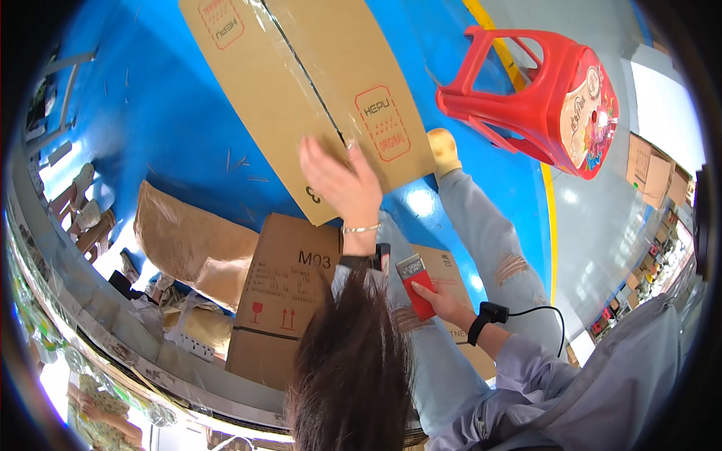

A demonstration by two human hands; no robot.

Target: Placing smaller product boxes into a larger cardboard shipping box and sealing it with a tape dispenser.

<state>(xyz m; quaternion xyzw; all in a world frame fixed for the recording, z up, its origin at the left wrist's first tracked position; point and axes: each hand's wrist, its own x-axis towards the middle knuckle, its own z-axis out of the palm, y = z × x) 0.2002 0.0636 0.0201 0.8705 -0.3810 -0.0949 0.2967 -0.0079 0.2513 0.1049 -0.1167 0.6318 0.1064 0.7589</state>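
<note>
pressing down flat, the left hand (342, 184) lies with fingers spread apart on the big taped box (301, 90) at twelve o'clock on the blue floor (165, 113). the right hand (444, 301) at five o'clock has its fingers clamped on a red tape cutter (417, 289), a black wrist strap and cord trailing from it. risk, as i judge it: the box could slide on that smooth floor under a one-handed push, and the cutter held close to the knee could nick the pale trousers (489, 240). loose hair (353, 361) hanging low could also block the view. count: three cardboard boxes, counting the second box (282, 301) at six o'clock and one under the legs, one red stool (541, 98) at two o'clock, one cutter, one brown paper sheet (188, 233).
</note>
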